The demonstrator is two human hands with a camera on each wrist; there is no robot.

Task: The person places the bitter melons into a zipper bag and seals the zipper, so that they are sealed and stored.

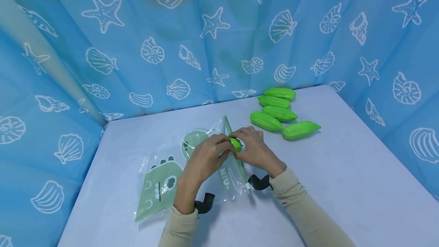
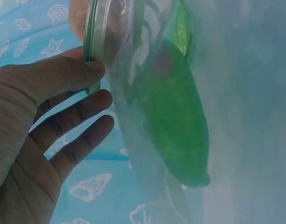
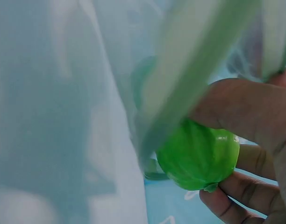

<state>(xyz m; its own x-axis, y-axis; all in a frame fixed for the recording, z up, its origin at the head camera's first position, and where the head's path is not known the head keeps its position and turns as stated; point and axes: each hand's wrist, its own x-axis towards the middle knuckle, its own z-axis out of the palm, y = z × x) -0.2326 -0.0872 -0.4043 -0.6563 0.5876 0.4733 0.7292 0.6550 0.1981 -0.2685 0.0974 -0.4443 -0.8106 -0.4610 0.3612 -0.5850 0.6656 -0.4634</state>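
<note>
Our right hand (image 1: 255, 149) has its fingers (image 3: 241, 109) curled round the blunt end of a green toy gourd (image 1: 236, 144), thumb on top and the other fingers underneath in the right wrist view, so this hand grips the gourd. The gourd sits right at the mouth of the clear bag (image 1: 164, 180), whose green zip strip (image 3: 199, 70) runs across just in front of those fingers. Our left hand (image 1: 205, 159) pinches the bag's rim: in the left wrist view the thumb and forefinger (image 2: 63, 77) close on the green edge while the other fingers lie loosely spread below it. Through the plastic in that view the gourd (image 2: 178, 121) shows as a long green shape, its pointed tip leading away from the mouth and its long axis running along the length of the bag, so most of it appears to be inside already, with only the gripped end at the mouth. The right hand is the nearer one to the gourd; the left touches only the bag. The bag lies flat on the table (image 1: 343, 170), stretching away from its mouth towards our left side. Beyond the mouth, to the far right of the bag, five more gourds (image 1: 279, 113) lie close together on the table, well apart from both hands.
</note>
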